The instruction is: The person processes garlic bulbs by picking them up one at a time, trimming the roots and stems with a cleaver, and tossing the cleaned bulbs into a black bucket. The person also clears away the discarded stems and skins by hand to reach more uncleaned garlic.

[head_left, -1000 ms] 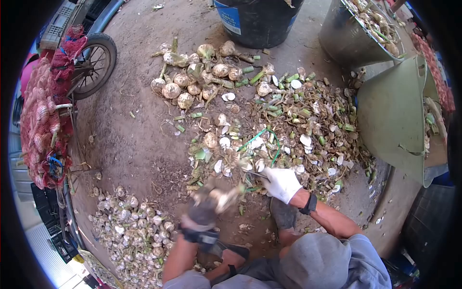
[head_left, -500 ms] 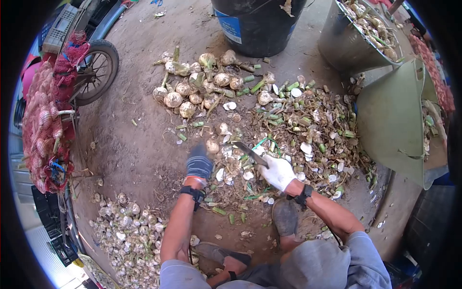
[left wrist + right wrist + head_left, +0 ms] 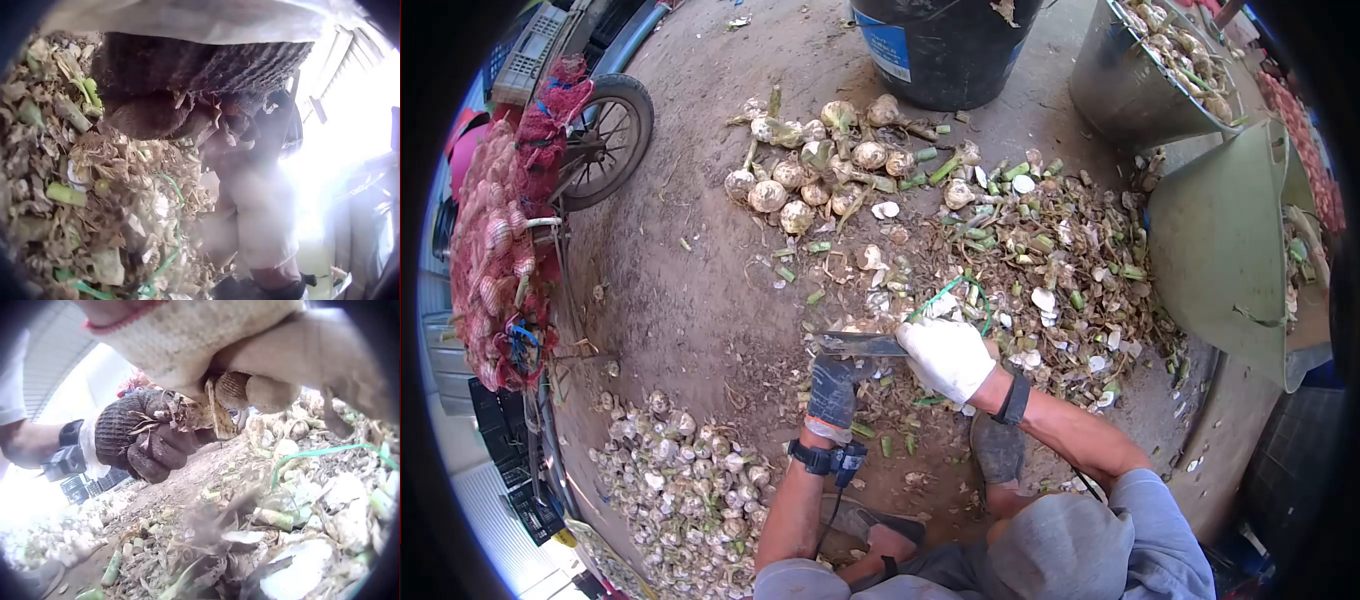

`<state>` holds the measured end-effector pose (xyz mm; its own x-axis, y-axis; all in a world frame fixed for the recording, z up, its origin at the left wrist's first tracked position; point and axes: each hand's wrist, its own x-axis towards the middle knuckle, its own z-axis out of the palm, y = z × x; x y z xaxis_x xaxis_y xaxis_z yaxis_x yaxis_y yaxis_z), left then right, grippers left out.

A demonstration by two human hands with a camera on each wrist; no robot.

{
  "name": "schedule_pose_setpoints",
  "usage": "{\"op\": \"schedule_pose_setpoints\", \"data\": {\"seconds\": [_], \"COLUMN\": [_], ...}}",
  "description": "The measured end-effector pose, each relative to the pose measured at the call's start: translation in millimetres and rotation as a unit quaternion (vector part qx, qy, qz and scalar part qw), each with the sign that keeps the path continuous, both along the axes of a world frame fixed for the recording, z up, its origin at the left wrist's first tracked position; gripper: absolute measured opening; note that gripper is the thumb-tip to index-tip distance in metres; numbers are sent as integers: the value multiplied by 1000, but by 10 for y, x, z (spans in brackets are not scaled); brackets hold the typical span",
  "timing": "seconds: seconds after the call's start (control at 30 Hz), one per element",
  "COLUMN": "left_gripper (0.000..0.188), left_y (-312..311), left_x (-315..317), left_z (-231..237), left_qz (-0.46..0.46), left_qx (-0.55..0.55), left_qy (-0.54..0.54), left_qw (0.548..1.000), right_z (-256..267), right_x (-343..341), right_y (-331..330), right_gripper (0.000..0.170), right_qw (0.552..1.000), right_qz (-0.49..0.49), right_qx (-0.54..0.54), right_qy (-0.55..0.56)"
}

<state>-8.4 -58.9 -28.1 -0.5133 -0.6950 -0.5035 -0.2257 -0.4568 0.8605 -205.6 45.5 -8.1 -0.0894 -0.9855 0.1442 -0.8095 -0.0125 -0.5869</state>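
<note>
The left hand (image 3: 835, 392), in a dark striped glove, grips a garlic bulb (image 3: 855, 326), mostly hidden behind the blade. In the right wrist view the left hand's (image 3: 147, 434) gloved fingers curl round it, with dry roots showing. The white-gloved right hand (image 3: 948, 358) holds a knife (image 3: 860, 345) by its handle; the blade points left, across the bulb and just above the left fingers. The left wrist view shows the left glove (image 3: 194, 69) close up; the right hand (image 3: 259, 215) is blurred beside it.
Untrimmed bulbs (image 3: 800, 180) lie ahead; cut stalks and peelings (image 3: 1060, 250) spread right. A heap of bulbs (image 3: 685, 490) is at lower left. Buckets (image 3: 940, 60) and a green tub (image 3: 1210, 240) stand beyond; a wheel (image 3: 607, 140) and red net sack (image 3: 495, 260) are left.
The left hand reached forward to a bulb on the ground, took hold of it and drew back slightly. The right hand moved left, swinging the blade level across it.
</note>
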Motion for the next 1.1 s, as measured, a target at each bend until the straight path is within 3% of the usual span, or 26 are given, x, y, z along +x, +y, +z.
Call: {"op": "schedule_pose_setpoints", "data": {"seconds": [0.03,0.1,0.17,0.23,0.3,0.37,0.4,0.43,0.5,0.53,0.57,0.6,0.63,0.67,0.7,0.77,0.83,0.9,1.0,1.1], "left_gripper": [45,48,52,56,58,65,69,69,75,79,79,72,64,56,56,62,54,51,51,50], "left_y": [31,-8,59,60,14,-82,-51,-29,-32,1,20,38,54,148,196,286,359,364,389,325], "left_x": [-18,1,32,11,-1,-72,-165,-236,-363,-199,-179,-164,-151,-237,-161,-86,-185,-201,-271,-276], "left_z": [54,95,168,244,254,35,100,180,391,99,115,130,150,327,179,-88,-86,-191,-250,233], "left_qz": [37,17,-3,-20,-34,-135,-216,-215,-316,-283,-284,-218,-141,-93,-92,51,26,58,107,42], "left_qx": [48,57,72,13,36,-57,-293,-294,-373,-327,-327,-208,-82,30,31,290,276,365,350,320], "left_qy": [30,51,70,93,76,20,-68,-67,-205,-163,-164,-53,60,59,59,144,195,202,222,304], "left_qw": [998,997,995,995,996,989,929,929,848,887,886,952,985,993,994,945,941,907,904,896], "right_z": [33,124,-226,-222,-60,-11,35,68,-64,-125,-103,-81,-113,-164,-168,-91,-35,-17,22,-205], "right_x": [-15,-81,-242,-455,-305,-140,-81,-42,44,99,120,137,149,159,158,136,98,79,49,46], "right_y": [22,35,84,207,296,250,209,182,159,198,205,227,251,281,292,322,368,404,433,534], "right_gripper": [8,9,10,13,14,22,21,21,21,19,18,13,13,11,10,10,11,13,16,13], "right_qw": [1000,1000,982,963,979,965,946,923,926,933,939,947,946,955,963,970,976,980,973,963], "right_qz": [0,10,-38,-94,-129,-152,-173,-191,-206,-204,-202,-199,-199,-184,-170,-151,-133,-129,-170,-210], "right_qx": [0,27,181,252,147,159,182,202,180,165,149,117,118,90,62,63,66,70,48,59], "right_qy": [1,1,26,-24,-58,-143,-204,-264,-258,-247,-235,-226,-227,-215,-202,-182,-159,-134,-147,-158]}}
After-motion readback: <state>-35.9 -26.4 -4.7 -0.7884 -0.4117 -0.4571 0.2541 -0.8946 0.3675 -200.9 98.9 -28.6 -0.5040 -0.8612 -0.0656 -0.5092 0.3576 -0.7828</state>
